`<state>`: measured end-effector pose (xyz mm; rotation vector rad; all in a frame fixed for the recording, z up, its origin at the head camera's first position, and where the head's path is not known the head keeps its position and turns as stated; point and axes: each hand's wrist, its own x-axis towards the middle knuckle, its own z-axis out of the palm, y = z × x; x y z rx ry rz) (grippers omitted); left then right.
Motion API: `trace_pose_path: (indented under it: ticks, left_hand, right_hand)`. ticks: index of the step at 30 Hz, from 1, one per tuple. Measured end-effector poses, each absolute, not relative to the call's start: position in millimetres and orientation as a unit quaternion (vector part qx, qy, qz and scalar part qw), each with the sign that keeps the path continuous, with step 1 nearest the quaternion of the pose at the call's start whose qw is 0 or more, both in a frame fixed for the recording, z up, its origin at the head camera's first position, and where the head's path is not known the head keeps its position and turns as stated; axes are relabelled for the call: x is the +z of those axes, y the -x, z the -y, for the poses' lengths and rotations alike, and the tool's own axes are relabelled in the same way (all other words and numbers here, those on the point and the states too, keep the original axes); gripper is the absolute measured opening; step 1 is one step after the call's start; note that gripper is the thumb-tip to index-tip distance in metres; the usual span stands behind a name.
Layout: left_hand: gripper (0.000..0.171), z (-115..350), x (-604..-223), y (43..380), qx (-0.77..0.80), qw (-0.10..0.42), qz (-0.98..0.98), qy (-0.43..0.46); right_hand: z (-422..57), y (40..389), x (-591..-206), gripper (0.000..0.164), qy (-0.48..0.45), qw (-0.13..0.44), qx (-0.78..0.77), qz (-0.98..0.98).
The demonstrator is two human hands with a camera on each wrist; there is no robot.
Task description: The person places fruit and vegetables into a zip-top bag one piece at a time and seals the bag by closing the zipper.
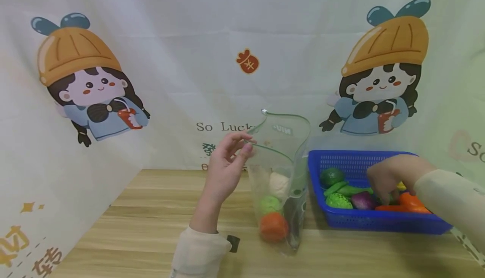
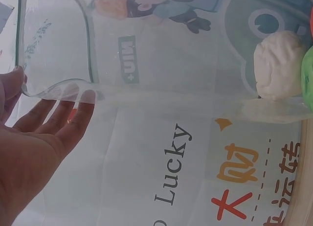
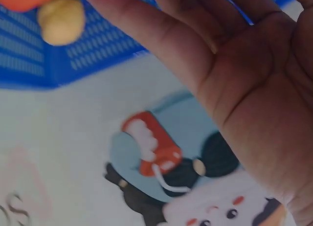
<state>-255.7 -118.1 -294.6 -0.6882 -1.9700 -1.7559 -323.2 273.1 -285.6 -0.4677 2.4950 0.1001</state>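
Observation:
My left hand [image 1: 225,166] pinches the rim of a clear zip bag [image 2: 161,55] between thumb and fingers; the bag stands upright with its mouth spread. Inside it lie a white lumpy piece [image 1: 279,184], a green round one [image 1: 270,205] and an orange-red round one [image 1: 274,226]. My right hand [image 1: 390,177] reaches down into a blue basket [image 1: 386,222] of toy vegetables, fingers extended. In the right wrist view the palm is bare and the fingertips run out of frame. Near these fingers are a purple piece [image 1: 363,201] and orange pieces [image 1: 413,203].
The basket also holds a dark green round piece [image 1: 332,177], a bumpy green one [image 1: 339,201], long green ones [image 1: 346,190] and a yellow lump [image 3: 61,20]. A wooden table [image 1: 144,223] lies beneath, backed by a printed cloth [image 1: 197,76].

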Motion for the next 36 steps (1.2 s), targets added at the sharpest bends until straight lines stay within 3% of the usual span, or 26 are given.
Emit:
trace_pose_path:
  ticks: [3, 15, 19, 30, 36]
  left_hand:
    - [0.022, 118.1, -295.1, 256.0, -0.63, 0.205, 0.708, 0.245]
    - [0.022, 118.0, -295.6, 258.2, -0.632, 0.205, 0.703, 0.253]
    - [0.024, 117.7, -295.4, 257.4, -0.632, 0.203, 0.705, 0.251]
    - [0.021, 115.1, -295.6, 258.8, -0.632, 0.21, 0.701, 0.255]
    - [0.022, 113.3, -297.2, 259.5, -0.632, 0.208, 0.7, 0.26]
  right_hand:
    - [-281.7, 319.2, -300.6, 0.005, 0.145, 0.301, 0.01, -0.943]
    - [-296.6, 316.9, -321.3, 0.019, 0.154, 0.284, -0.032, -0.946]
    - [-295.1, 316.9, -318.8, 0.014, 0.179, 0.268, -0.009, -0.947]
    - [-293.0, 312.5, -276.3, 0.025, 0.198, 0.205, 0.091, -0.954]
    - [-280.3, 303.7, -243.2, 0.048, 0.237, 0.101, 0.067, -0.964]
